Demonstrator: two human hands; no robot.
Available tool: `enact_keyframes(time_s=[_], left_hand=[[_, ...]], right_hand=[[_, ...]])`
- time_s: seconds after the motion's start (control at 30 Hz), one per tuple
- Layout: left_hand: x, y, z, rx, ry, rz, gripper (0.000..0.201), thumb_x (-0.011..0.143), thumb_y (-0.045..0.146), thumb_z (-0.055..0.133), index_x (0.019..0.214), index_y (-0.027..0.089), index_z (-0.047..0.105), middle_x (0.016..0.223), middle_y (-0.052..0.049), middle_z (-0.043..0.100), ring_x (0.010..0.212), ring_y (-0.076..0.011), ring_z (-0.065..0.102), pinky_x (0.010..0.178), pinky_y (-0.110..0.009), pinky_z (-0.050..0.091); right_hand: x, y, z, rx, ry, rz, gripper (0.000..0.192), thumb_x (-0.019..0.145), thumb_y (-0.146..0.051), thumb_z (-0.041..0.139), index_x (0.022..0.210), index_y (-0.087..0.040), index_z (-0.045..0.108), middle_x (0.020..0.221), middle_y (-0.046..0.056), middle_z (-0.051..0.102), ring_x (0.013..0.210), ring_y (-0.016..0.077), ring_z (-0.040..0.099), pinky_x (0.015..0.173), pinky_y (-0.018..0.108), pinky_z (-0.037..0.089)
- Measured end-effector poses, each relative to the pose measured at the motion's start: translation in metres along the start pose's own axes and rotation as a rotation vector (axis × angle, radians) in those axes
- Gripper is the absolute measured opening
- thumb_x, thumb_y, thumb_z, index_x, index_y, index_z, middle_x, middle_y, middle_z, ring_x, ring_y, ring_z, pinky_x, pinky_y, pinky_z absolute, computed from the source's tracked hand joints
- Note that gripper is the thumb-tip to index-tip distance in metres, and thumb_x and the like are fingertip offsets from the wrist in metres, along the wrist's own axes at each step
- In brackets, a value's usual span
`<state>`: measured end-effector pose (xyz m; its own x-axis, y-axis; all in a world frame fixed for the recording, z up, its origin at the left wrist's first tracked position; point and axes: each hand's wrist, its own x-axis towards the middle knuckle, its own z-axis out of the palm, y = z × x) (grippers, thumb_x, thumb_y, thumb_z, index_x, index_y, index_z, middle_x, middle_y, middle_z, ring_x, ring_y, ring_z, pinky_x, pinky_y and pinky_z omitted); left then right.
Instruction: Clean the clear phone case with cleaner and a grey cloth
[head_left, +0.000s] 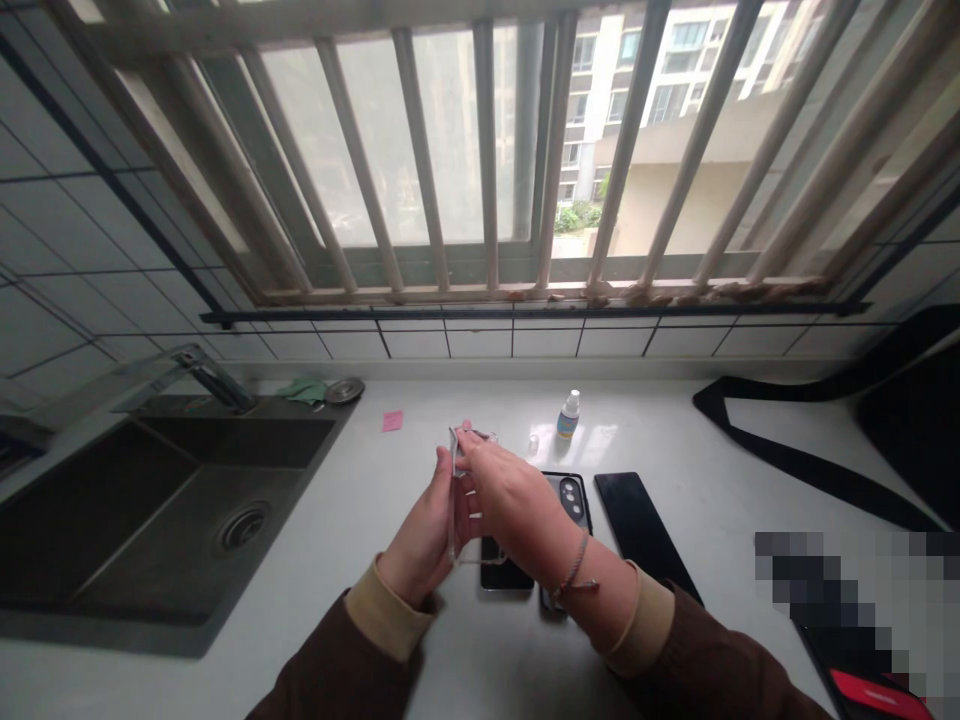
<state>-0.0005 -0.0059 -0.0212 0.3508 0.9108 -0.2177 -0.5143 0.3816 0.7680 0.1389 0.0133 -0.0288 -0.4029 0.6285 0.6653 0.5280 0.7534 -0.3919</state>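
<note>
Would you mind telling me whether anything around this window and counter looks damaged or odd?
Yes, the window frame: toward the right of its lower edge, brown, crumbly-looking patches break its smooth line, perhaps rust or flaking.

My feed is lit by daylight from the barred window (450,160), where the apartment building (686,60) outside washes out pale. I get glare on the bench (292,540) around the small bottle (568,415), while the sink (165,540) sits dim. Fine detail is soft on my end; the clear phone case (452,515) at the hands (517,500) reads only faintly. The wide lens slants the wall tiles (67,230) toward the edges. Blocky pixelation masks the lower right.
</note>
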Motion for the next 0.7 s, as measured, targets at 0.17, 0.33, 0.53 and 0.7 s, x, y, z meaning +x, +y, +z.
enact_keyframes(time_s=[0.17,0.33,0.53,0.7], left_hand=[[-0.001,0.001,0.002,-0.001,0.026,0.008,0.067,0.104,0.067,0.045,0.158,0.029,0.049,0.129,-0.016,0.073,0.090,-0.0235,0.077,0.078,-0.036,0.064],[-0.001,0.005,0.004,-0.060,0.112,0.097,0.064,0.105,0.062,0.050,0.164,0.041,0.037,0.137,-0.010,0.070,0.088,-0.0184,0.076,0.080,-0.034,0.065],[-0.001,0.008,0.001,-0.090,0.234,0.159,0.070,0.103,0.063,0.052,0.165,0.035,0.037,0.119,-0.010,0.076,0.090,-0.0217,0.078,0.070,-0.028,0.063],[0.001,0.012,0.005,-0.124,0.259,0.183,0.068,0.105,0.065,0.047,0.164,0.032,0.038,0.115,-0.010,0.077,0.089,-0.0224,0.078,0.080,-0.034,0.064]], right_hand=[[0.004,0.003,-0.006,-0.016,-0.121,-0.018,0.041,0.104,-0.009,0.056,0.145,-0.007,0.054,0.147,0.023,0.065,0.141,0.0300,0.061,0.122,0.053,0.047],[0.009,-0.005,-0.015,0.051,-0.232,-0.034,0.027,0.103,-0.006,0.050,0.127,-0.013,0.059,0.125,0.012,0.075,0.120,0.0216,0.072,0.130,0.052,0.034],[0.009,-0.013,-0.021,-0.026,-0.337,-0.094,0.031,0.096,-0.001,0.047,0.118,-0.019,0.061,0.106,0.002,0.075,0.095,0.0172,0.073,0.132,0.050,0.030],[0.008,-0.014,-0.029,0.047,-0.394,-0.089,0.029,0.095,-0.003,0.050,0.114,-0.022,0.061,0.092,-0.002,0.074,0.089,0.0163,0.074,0.130,0.044,0.031]])
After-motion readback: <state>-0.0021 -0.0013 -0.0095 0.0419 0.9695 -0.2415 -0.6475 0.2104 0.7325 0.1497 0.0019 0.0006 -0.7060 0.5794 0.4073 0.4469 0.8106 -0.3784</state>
